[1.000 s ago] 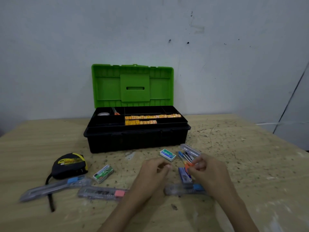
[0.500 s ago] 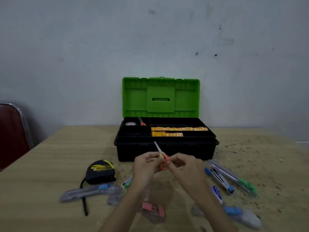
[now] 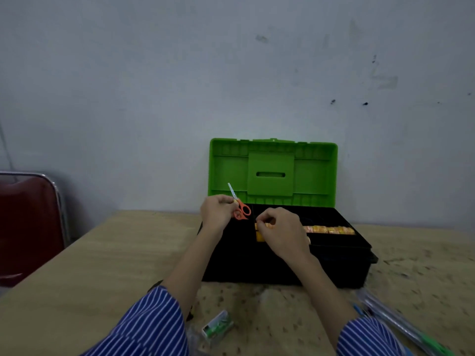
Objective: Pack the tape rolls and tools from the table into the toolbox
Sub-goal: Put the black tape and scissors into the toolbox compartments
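- A second ago both my hands were low over the table, picking among the cutters; now both are up over the open toolbox (image 3: 288, 268).
- My left hand (image 3: 218, 211) is closed on the scissors (image 3: 239, 206), pinching them at the pivot, blade up, orange loops hanging over the tray's left part.
- My right hand (image 3: 281, 231) is curled, fingertips together above the yellow rolls (image 3: 330, 229); I cannot tell whether it holds anything.
- So the scissors are off the table and nearly packed; I reckon lowering them into the tray comes next.
- Left on the table: a small green box (image 3: 218, 327) by my left sleeve (image 3: 154, 327) and clear cutters (image 3: 401, 322) at right.
- The green lid (image 3: 273, 173) stands upright; nothing blocks the tray.
- A red chair (image 3: 28, 222) stands at far left.
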